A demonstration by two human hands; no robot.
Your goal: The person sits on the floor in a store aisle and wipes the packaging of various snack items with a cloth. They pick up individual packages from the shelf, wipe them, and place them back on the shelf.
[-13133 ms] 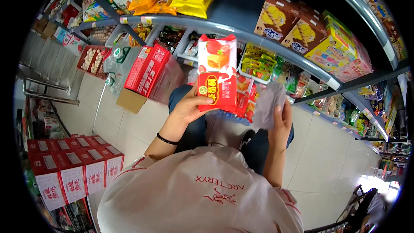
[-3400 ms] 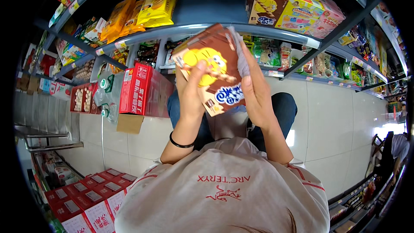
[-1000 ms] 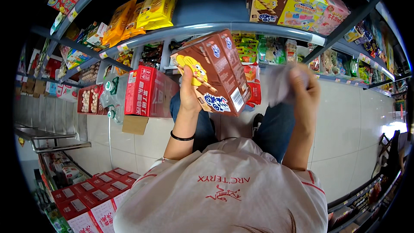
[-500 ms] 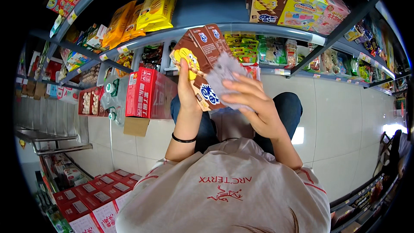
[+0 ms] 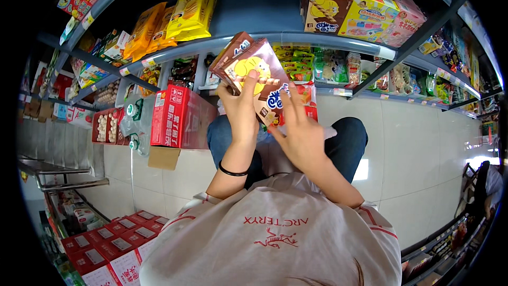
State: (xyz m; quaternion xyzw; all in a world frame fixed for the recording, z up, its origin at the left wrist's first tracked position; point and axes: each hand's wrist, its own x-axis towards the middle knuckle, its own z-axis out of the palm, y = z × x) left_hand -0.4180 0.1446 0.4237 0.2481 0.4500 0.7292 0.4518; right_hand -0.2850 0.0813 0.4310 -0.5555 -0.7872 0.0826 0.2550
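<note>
My left hand (image 5: 241, 103) grips what looks like two brown snack boxes (image 5: 243, 74) with a yellow cartoon character, tilted above my knees, its thumb across the front one. My right hand (image 5: 301, 132) lies against their lower right with fingers fairly straight; a lilac-grey cloth (image 5: 329, 132) sticks out from under it, mostly hidden. Behind the boxes, red snack packs (image 5: 308, 99) show partly.
Snack shelving (image 5: 254, 10) arches ahead. A red carton (image 5: 168, 116), large bottles (image 5: 132, 124) and an egg tray (image 5: 105, 127) stand left, near a metal railing (image 5: 69, 182). Stacked red boxes (image 5: 106, 241) are lower left. Part of what seems another person (image 5: 489, 185) is far right.
The boxes have turned so the front cartoon face shows more. My right hand, which wiped or lay over them with the cloth, sits lower, the cloth now mostly beneath it.
</note>
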